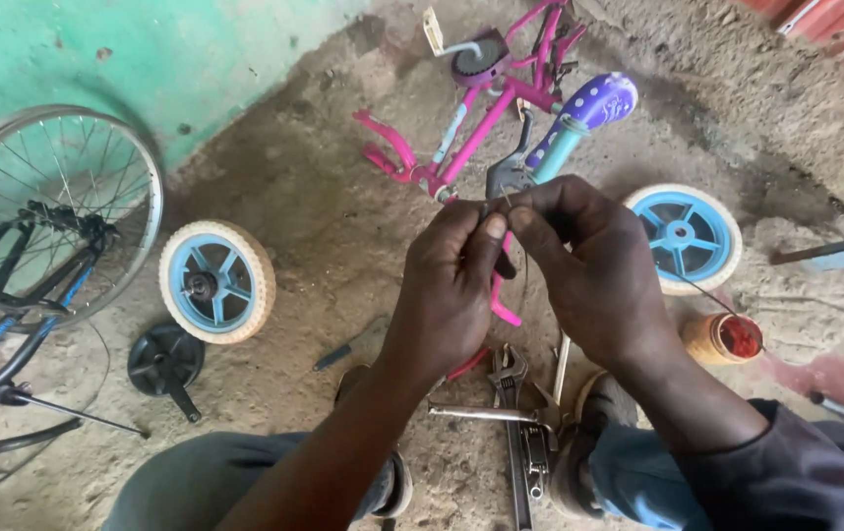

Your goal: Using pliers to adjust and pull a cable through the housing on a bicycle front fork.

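Pinching a thin wire (507, 200) between both hands, left hand (452, 285) and right hand (594, 265) raise it close for a clear look, fingertips pressed tight above the pink bike (481, 118).

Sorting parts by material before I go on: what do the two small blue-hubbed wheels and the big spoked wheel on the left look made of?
The small wheels: glossy blue hubs that look like moulded plastic, with matte cream tyres, rubber or foam by the look. The big spoked wheel: a shiny silver rim and thin wire spokes, most likely bare metal.
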